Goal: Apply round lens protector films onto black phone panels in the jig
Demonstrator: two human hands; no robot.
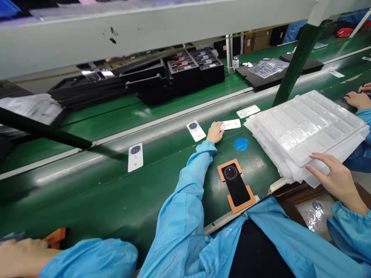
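My left hand (215, 132) is stretched forward over the green surface, its fingers closed on the left end of a white card (233, 124). Beside the trays' near right edge is my right hand (337, 179), thumb and fingers apart, fingertips at the rim of a stack of clear plastic trays (310, 127). Between my arms, a black phone-shaped piece (237, 188) with a round camera ring lies in an orange holder (232, 204). Another white card (248, 111) lies beyond the held one; a card with a dark disc (196, 131) is left of my left hand.
Farther left lies one more white card (135, 157). A blue spot (241, 144) marks the surface. Black boxes (197, 73) stand behind the metal rail; a green post (298, 65) rises beyond the trays. Other people's hands show at lower left (26, 256) and far right (358, 99).
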